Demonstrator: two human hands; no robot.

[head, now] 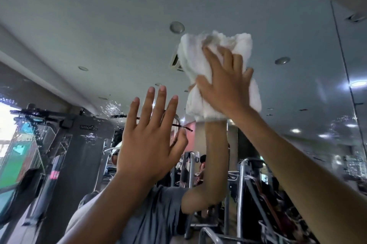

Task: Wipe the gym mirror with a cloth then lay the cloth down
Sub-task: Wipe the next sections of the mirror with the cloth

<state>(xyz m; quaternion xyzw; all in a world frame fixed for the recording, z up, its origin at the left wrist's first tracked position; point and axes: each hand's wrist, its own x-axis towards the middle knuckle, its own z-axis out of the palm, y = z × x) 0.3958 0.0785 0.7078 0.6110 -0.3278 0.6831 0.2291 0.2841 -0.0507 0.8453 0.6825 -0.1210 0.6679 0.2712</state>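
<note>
High on the glass gym mirror (pixel 99 35), my flat right hand (pixel 224 85) presses a bunched white cloth (pixel 198 53) for wiping, left hand (pixel 147 142) spread wide, probably for steadying.

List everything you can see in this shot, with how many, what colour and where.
cloth: one, white, upper right of centre, against the mirror
mirror: one wall, clear glass, fills the view, seam at right
gym machines: several, grey and chrome, reflected low in the mirror
ceiling lights: several, white, reflected, brightest at right
left hand: one, fingers spread, raised at centre
right hand: one, pressing the cloth with straight fingers
</note>
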